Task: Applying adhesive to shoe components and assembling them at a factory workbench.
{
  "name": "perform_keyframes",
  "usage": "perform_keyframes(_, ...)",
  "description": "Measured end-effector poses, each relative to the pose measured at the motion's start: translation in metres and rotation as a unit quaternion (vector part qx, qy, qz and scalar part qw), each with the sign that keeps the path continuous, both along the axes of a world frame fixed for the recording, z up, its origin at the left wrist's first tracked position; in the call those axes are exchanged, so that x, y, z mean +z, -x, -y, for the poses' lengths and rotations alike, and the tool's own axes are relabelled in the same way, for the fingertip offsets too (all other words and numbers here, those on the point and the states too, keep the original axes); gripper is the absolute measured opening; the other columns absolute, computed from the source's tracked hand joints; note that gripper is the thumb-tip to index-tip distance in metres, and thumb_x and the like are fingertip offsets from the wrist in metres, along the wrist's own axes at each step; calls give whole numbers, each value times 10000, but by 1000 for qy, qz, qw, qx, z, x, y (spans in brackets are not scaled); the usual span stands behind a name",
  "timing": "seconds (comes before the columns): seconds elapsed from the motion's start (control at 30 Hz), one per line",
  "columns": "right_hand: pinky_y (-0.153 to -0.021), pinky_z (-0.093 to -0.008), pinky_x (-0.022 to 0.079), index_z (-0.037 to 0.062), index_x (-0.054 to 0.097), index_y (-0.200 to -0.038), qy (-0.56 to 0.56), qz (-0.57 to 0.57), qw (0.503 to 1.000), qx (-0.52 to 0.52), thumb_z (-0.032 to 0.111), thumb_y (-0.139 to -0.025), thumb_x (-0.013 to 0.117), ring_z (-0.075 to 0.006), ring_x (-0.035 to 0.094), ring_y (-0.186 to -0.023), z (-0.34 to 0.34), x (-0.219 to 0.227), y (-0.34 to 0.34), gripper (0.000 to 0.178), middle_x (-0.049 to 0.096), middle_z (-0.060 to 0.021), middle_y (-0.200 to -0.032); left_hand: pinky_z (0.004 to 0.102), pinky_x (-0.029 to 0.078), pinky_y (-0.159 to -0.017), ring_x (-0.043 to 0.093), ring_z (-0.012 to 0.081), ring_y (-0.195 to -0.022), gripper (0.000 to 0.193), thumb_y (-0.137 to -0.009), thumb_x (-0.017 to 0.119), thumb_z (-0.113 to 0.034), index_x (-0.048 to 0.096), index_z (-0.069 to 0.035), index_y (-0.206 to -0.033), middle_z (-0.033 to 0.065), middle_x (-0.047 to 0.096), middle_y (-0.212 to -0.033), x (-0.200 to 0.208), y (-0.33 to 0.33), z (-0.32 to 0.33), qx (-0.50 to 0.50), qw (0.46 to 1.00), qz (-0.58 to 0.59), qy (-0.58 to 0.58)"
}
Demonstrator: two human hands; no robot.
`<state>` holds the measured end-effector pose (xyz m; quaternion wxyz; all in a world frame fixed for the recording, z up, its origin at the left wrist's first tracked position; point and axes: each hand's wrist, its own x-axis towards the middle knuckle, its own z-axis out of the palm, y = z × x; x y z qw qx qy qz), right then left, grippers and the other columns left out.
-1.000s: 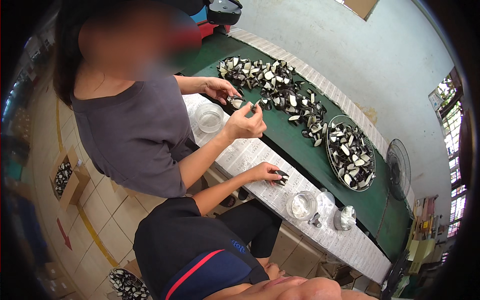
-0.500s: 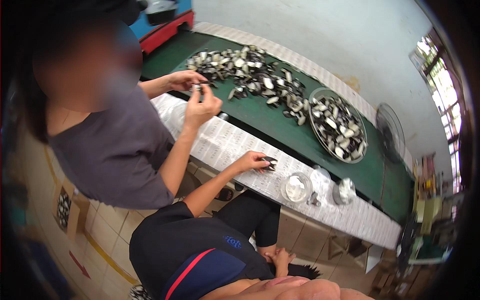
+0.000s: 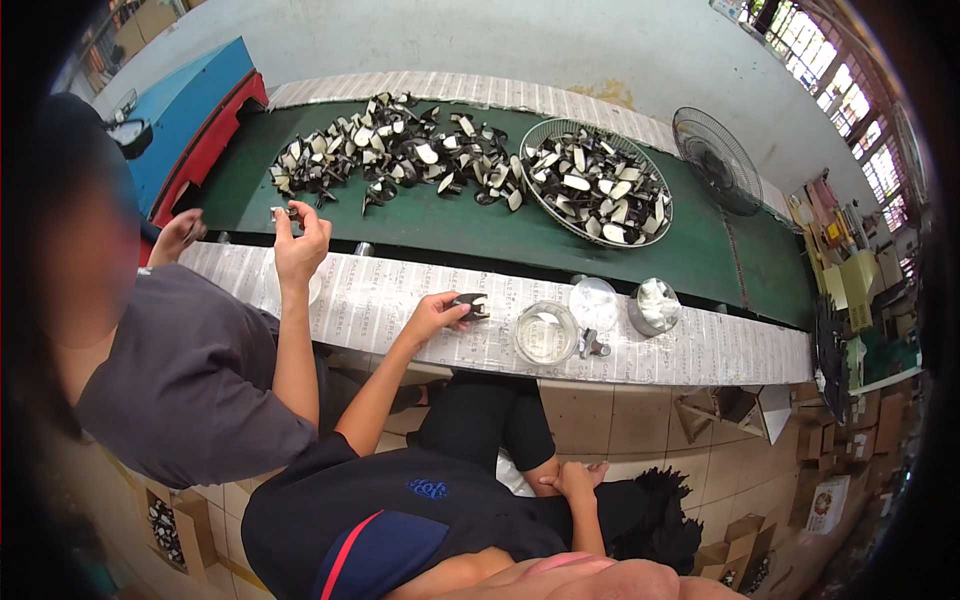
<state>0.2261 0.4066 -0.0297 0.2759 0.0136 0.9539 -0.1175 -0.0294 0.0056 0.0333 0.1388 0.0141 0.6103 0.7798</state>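
Observation:
In the head view my left hand (image 3: 432,318) is closed on a small black piece shaped like a shoe heel (image 3: 470,306), held over the patterned strip along the table's near edge. Pale edges show at the piece's notched end. My right hand (image 3: 575,482) rests low on my bare lower leg, away from the table, fingers apart and holding nothing visible. Right of my left hand stands a clear round jar (image 3: 546,334) with whitish contents, with a small dark metal piece (image 3: 594,345) beside it. Behind are a clear lid-like dish (image 3: 593,302) and a cup of white wads (image 3: 656,306).
A loose pile of black-and-cream pieces (image 3: 425,153) covers the green table (image 3: 400,225). More fill a round wire basket (image 3: 664,215); a fan (image 3: 715,160) stands right of it. At left, a co-worker's raised hand (image 3: 302,245) pinches a small piece. Cardboard boxes (image 3: 835,440) sit at right.
The view has turned, so the table lies more level. The co-worker's hands, together on a dark piece before, are apart now. My left hand still holds the black piece.

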Motion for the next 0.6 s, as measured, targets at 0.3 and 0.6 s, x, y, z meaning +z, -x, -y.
perform_keyframes(0.3, -950, -468, 481, -85, 506, -1191, 6, 97, 995, -11, 516, -660, 844, -433, 609, -1093, -7, -19, 4, 870, 609, -292, -1178, 262, 545, -657, 643, 115, -704, 293, -955, 658, -296, 662, -14, -1039, 42, 664, -848, 89, 136, -43, 21, 989, -143, 28)
perform_keyframes(0.6, -915, -508, 477, -104, 527, -1148, 4, 26, 999, -30, 458, -696, 823, -479, 612, -1064, -11, -38, -12, 779, 626, -342, -1063, 466, 526, -787, 668, 432, -787, 556, -849, 622, -486, 703, 64, -833, 260, 694, -893, 60, 313, -72, 114, 804, -205, 547)
